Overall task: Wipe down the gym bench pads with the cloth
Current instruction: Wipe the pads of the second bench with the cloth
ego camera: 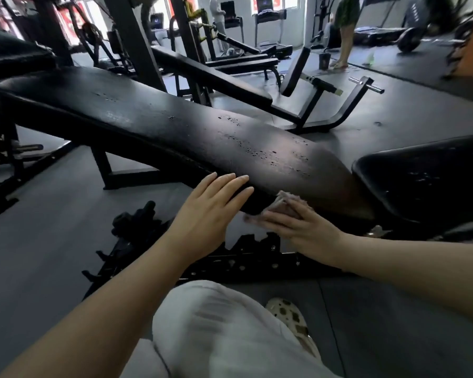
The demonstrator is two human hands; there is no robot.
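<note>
Long back pad [153, 124]: black, inclined, upholstery pitted and flaked across top. Left hand [210, 205]: fingers straight and together, flat on pad's near edge, steadying, holding nothing. Right hand [298, 227]: presses small pale cloth [287, 204] against near side edge at pad's lower end, fingers spread over it. Seat pad [426, 181] to right: cloth not on it. Judgement: wiping under way on back pad edge; no clear wet or streaked trace on either pad, so extent done cannot be told; seat pad likely outstanding.
</note>
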